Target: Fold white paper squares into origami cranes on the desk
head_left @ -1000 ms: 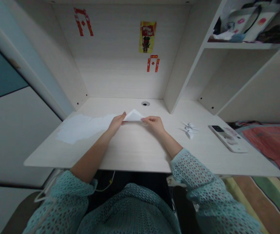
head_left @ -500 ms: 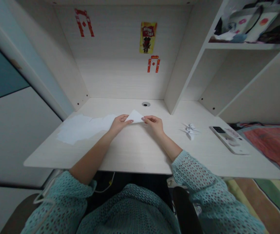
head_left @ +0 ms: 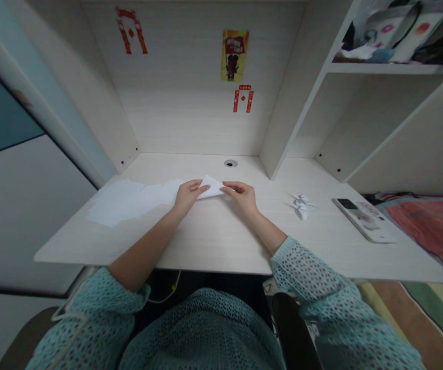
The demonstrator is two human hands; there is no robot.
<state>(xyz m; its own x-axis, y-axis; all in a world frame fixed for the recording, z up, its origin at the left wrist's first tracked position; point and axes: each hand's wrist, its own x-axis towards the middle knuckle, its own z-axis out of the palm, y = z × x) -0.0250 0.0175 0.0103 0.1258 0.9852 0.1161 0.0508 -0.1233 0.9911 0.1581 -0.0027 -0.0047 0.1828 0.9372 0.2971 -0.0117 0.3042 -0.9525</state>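
Note:
A small folded sheet of white paper (head_left: pixel 213 186) is held between my two hands, just above the desk near its middle. My left hand (head_left: pixel 189 196) pinches its left side, thumb on top. On the other side, my right hand (head_left: pixel 242 194) grips the right corner between thumb and fingers. The paper's upper edge comes to a point. Left of my left hand lie several loose white sheets (head_left: pixel 119 203), overlapping one another. A few small folded paper figures (head_left: pixel 301 206) with thin points sit together to the right of my right hand.
The white desk (head_left: pixel 214 241) has a round cable hole (head_left: pixel 231 163) near its back panel. A phone (head_left: pixel 364 221) lies at the right. An upright divider (head_left: pixel 302 97) rises behind, beside a shelf holding bags (head_left: pixel 391 31). A red cloth (head_left: pixel 422 221) lies beyond the right edge.
The paper has tilted a little, its peak shifting left. My right hand has slid slightly left along it, while my left hand stays almost in place.

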